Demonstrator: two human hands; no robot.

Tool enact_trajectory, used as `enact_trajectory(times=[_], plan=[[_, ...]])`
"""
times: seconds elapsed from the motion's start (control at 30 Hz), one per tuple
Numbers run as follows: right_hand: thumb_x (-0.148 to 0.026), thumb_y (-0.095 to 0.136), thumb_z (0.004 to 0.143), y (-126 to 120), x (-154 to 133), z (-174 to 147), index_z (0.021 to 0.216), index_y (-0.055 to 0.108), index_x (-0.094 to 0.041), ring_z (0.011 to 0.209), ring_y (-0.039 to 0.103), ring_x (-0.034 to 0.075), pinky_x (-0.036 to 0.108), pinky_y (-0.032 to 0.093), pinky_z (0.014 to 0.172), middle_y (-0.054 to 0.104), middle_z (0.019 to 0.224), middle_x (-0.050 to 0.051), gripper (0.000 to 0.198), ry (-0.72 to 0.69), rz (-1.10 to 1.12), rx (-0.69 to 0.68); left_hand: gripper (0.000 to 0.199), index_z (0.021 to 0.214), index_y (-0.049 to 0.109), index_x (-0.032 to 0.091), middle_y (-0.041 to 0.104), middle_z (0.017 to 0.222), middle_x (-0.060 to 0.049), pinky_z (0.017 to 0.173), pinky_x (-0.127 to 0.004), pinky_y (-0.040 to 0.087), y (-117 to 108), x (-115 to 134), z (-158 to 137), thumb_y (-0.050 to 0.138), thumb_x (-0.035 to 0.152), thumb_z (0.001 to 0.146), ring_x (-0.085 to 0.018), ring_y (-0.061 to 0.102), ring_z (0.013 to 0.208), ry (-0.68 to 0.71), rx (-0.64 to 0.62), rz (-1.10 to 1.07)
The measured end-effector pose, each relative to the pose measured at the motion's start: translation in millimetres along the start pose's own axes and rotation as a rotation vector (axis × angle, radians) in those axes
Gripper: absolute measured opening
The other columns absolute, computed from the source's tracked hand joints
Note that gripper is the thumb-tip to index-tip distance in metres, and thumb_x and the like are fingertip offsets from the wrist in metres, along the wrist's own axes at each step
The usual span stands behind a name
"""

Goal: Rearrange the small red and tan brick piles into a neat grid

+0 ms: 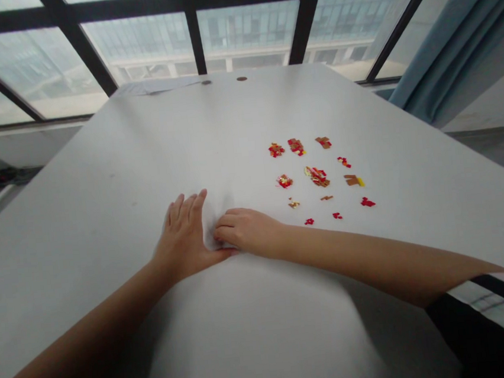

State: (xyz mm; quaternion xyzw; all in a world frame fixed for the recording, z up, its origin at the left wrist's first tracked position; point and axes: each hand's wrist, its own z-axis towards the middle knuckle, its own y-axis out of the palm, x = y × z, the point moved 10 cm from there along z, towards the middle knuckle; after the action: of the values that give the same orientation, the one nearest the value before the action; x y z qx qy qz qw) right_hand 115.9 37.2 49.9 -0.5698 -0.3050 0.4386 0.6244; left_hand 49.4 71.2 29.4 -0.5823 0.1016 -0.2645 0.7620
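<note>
hands: our left hand (184, 234) flat, fingers spread, palm down on table (100, 186); right hand (247, 230) curled, fingertips touching left thumb, contents not visible
pieces: red-gold scraps (317, 175) just right of right hand
writing: none legible to us
room: bare tabletop left and ahead

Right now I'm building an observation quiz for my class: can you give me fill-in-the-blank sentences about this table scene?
1. The left hand lies ____ on the white table, fingers together.
2. The right hand rests with its fingers ____ toward the left hand.
3. The small scraps scattered beyond the right forearm are mostly ____ and brown.
4. Behind the table stands a large ____ with dark frames.

Missing words: flat; curled; red; window
</note>
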Motion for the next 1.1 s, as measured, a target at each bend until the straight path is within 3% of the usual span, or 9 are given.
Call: enact_trajectory(times=[0.1, 0.2, 0.27, 0.4, 0.47, 0.63, 0.83, 1.1], plan=[[-0.014, 0.058, 0.097, -0.5, 7.9, -4.1, 0.097, 0.071, -0.007, 0.091, 0.065, 0.021, 0.034, 0.049, 0.087, 0.073, 0.097, 0.013, 0.015, 0.053, -0.016, -0.015, 0.134, 0.158, 0.017, 0.008, 0.04, 0.155, -0.028, 0.121, -0.067, 0.025, 2.1, -2.9, -0.2, 0.07, 0.086, 0.063, -0.051, 0.028, 0.149, 0.0, -0.006, 0.002], [-0.011, 0.059, 0.096, -13.2, 46.6, -14.7, 0.099, 0.074, -0.011, 0.093, 0.067, 0.019, 0.031, 0.049, 0.087, 0.075, 0.101, 0.011, 0.015, 0.258, 0.002, 0.032, 0.133, 0.159, 0.016, 0.009, 0.039, 0.156, -0.027, 0.121, -0.067, 0.025, 3.0, -3.1, -0.2, 0.068, 0.087, 0.065, -0.051, 0.027, 0.149, 0.0, -0.025, 0.004], [-0.015, 0.058, 0.097, -31.2, 88.7, -27.9, 0.101, 0.076, -0.015, 0.094, 0.068, 0.019, 0.03, 0.049, 0.086, 0.076, 0.102, 0.01, 0.018, 0.433, 0.003, 0.115, 0.133, 0.159, 0.015, 0.009, 0.039, 0.156, -0.028, 0.121, -0.067, 0.025, 2.5, -3.0, 0.1, 0.069, 0.085, 0.065, -0.051, 0.026, 0.15, -0.004, -0.033, 0.004], [-0.014, 0.053, 0.095, -66.0, 182.6, -53.4, 0.105, 0.078, -0.012, 0.098, 0.07, 0.024, 0.038, 0.049, 0.092, 0.076, 0.107, 0.014, 0.027, 0.637, -0.062, 0.221, 0.131, 0.159, 0.015, 0.01, 0.038, 0.157, -0.027, 0.122, -0.067, 0.024, 2.4, -4.2, 1.2, 0.07, 0.084, 0.066, -0.049, 0.025, 0.151, -0.017, -0.046, -0.002], [-0.018, 0.056, 0.092, -80.8, 238.7, -73.4, 0.108, 0.079, -0.014, 0.1, 0.07, 0.024, 0.039, 0.048, 0.097, 0.077, 0.106, 0.012, 0.028, 0.855, -0.089, 0.315, 0.131, 0.159, 0.016, 0.009, 0.037, 0.157, -0.027, 0.122, -0.066, 0.024, 3.7, -5.8, 1.8, 0.069, 0.085, 0.066, -0.049, 0.024, 0.151, -0.024, -0.056, 0.0], [-0.013, 0.056, 0.084, -69.0, 322.3, -79.8, 0.102, 0.081, -0.015, 0.096, 0.072, 0.027, 0.042, 0.051, 0.095, 0.08, 0.098, 0.012, 0.031, 1.018, -0.117, 0.301, 0.13, 0.16, 0.015, 0.011, 0.036, 0.158, -0.026, 0.123, -0.066, 0.024, 7.5, -10.6, 3.7, 0.063, 0.089, 0.068, -0.049, 0.023, 0.151, -0.019, -0.06, -0.007], [-0.014, 0.054, 0.083, -47.4, 349.9, -78.9, 0.105, 0.081, -0.014, 0.103, 0.071, 0.028, 0.043, 0.05, 0.1, 0.079, 0.108, 0.014, 0.035, 1.049, -0.126, 0.308, 0.127, 0.16, 0.013, 0.013, 0.035, 0.159, -0.025, 0.123, -0.065, 0.023, 6.8, -11.9, 3.1, 0.057, 0.091, 0.071, -0.048, 0.024, 0.152, -0.001, -0.056, -0.013], [-0.015, 0.05, 0.086, -56.4, 353.2, -86.8, 0.108, 0.08, -0.016, 0.109, 0.07, 0.028, 0.045, 0.048, 0.103, 0.078, 0.114, 0.012, 0.037, 1.035, -0.095, 0.388, 0.125, 0.16, 0.014, 0.012, 0.035, 0.159, -0.025, 0.123, -0.066, 0.024, 7.8, -13.2, 3.8, 0.055, 0.091, 0.072, -0.048, 0.024, 0.152, -0.004, -0.067, -0.008]])
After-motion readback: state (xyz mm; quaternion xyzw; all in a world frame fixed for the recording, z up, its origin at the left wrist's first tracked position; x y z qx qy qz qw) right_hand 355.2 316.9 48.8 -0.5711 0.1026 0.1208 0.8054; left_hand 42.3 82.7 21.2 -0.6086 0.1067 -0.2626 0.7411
